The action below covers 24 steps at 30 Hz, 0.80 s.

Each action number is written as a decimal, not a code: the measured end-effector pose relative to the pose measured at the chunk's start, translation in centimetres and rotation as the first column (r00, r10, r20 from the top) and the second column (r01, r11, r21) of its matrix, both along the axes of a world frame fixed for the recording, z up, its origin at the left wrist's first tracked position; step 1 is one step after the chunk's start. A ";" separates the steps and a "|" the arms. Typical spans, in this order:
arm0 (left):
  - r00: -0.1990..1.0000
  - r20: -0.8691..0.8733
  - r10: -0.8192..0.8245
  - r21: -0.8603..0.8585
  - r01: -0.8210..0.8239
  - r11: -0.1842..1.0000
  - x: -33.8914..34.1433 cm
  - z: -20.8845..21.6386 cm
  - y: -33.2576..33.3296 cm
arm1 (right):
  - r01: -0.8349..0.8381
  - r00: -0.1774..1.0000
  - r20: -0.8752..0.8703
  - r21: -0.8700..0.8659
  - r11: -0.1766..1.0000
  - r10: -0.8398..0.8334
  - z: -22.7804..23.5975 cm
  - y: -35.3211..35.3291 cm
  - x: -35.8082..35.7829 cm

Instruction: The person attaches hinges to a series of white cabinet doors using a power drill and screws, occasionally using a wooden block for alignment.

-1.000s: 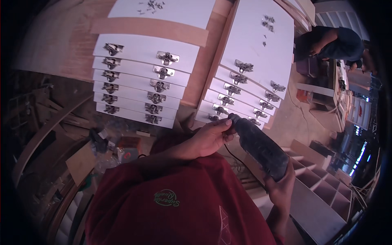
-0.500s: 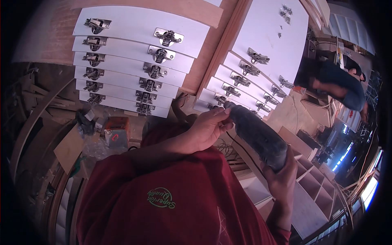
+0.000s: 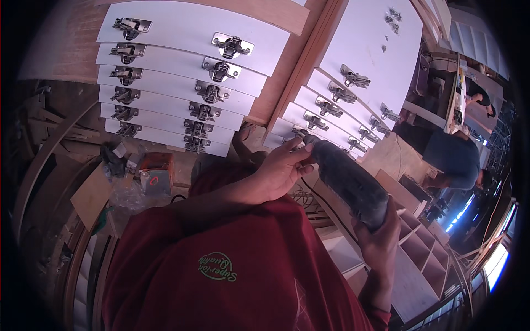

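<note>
Evidently dusty and well used, a long dark grey power drill (image 3: 353,185) slants in front of the wearer's body in the head view, its narrow nose pointing up and left toward the near edge of the right-hand white panels (image 3: 364,41), its thick rear end low and to the right. A thin dark cord (image 3: 326,204) shows below it.

Those panels overlap in steps, as do the left-hand white panels (image 3: 171,25), and both sets carry silver metal hinges (image 3: 233,46). A brown wooden tabletop (image 3: 276,88) shows between the two stacks. Small metal screws (image 3: 392,22) lie scattered on the uppermost right panel. The drill's nose and the fingers beside it partly cover the lowest right hinges. An orange and grey box (image 3: 157,174) sits at the left, near crumpled clear plastic; a pale wooden frame with square compartments (image 3: 406,276) stands at the right, and a co-worker in dark clothes (image 3: 452,157) bends farther off.

Of the hands, the right hand (image 3: 380,229) is wrapped around the drill's rear end, while the left hand (image 3: 281,171) has its thumb and fingers closed about the nose, the palm partly turned up.
</note>
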<state>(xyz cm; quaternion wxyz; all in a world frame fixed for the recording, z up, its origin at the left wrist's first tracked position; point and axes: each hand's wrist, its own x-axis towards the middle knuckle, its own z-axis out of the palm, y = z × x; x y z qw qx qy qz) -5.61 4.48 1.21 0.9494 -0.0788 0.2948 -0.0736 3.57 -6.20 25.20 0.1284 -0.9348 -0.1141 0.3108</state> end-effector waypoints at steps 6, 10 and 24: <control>0.999 -0.025 -0.026 -0.014 0.026 1.000 -0.1 0.0 0.1 | -0.038 0.999 0.011 -0.019 0.999 0.038 0.0 0.2 0.1; 1.000 0.010 -0.005 -0.009 0.005 1.000 -0.1 -0.1 0.0 | -0.039 0.999 -0.006 -0.022 0.999 0.039 0.0 0.0 0.3; 0.991 0.128 0.046 -0.046 -0.041 0.998 -0.7 -0.9 0.1 | -0.146 0.988 0.030 -0.077 0.986 0.149 -0.1 2.1 0.0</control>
